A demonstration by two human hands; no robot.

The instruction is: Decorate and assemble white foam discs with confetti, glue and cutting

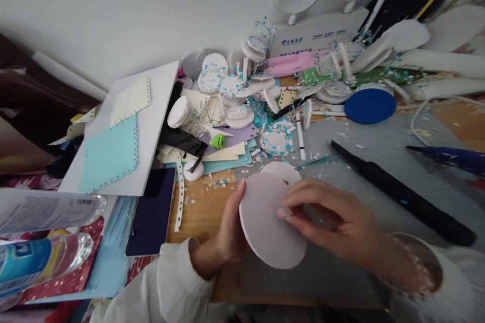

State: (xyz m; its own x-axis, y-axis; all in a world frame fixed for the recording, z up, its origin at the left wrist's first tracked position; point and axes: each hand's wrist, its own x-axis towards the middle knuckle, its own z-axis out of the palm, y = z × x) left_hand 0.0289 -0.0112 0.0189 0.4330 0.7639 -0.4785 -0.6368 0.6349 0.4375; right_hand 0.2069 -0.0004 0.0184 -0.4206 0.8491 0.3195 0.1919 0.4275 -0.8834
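A white round foam-like disc is tilted up in front of me over the table's near part. My left hand grips its left edge, thumb at the rim and the other fingers mostly hidden behind it. Close to the disc's face, my right hand is pinched, thumb and index fingertips together. Whatever those fingertips hold, if anything, is too small to make out. Another white disc shows partly behind the held one. Beyond it lies a disc trimmed with blue and white bits.
A black wand-like tool and a blue glue gun lie right. Piled decorated discs, paper and a blue round lid fill the back. To the left are a dark phone or tablet, a white board and plastic bottles.
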